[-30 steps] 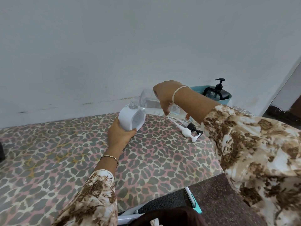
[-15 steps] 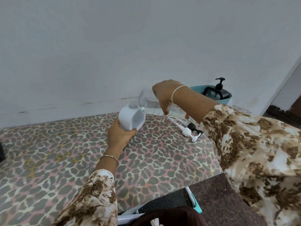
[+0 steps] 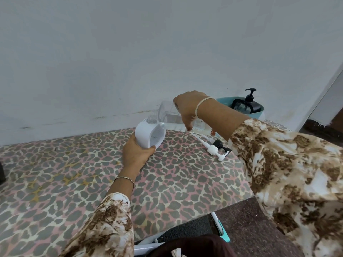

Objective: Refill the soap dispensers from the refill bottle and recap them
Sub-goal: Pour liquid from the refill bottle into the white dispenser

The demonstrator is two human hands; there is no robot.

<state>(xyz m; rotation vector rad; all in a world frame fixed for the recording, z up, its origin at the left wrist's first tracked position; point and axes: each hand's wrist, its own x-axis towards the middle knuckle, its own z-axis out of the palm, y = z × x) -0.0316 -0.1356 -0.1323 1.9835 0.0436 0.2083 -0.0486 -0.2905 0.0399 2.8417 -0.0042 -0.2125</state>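
Observation:
My left hand grips a white soap dispenser from below, its open clear neck pointing up toward the wall. My right hand holds a clear refill bottle tipped on its side, its mouth close beside the dispenser's neck. Clear liquid lies in the lower part of the refill bottle. A white pump head and a black pump head lie loose on the table to the right.
The table has a leopard-print cover and stands against a white wall. A teal tub at the back right holds a black dispenser with its pump on. The table's front edge drops to a dark floor at lower right.
The refill bottle has shifted slightly in my right hand near the dispenser's neck. My left hand and the dispenser have stayed put.

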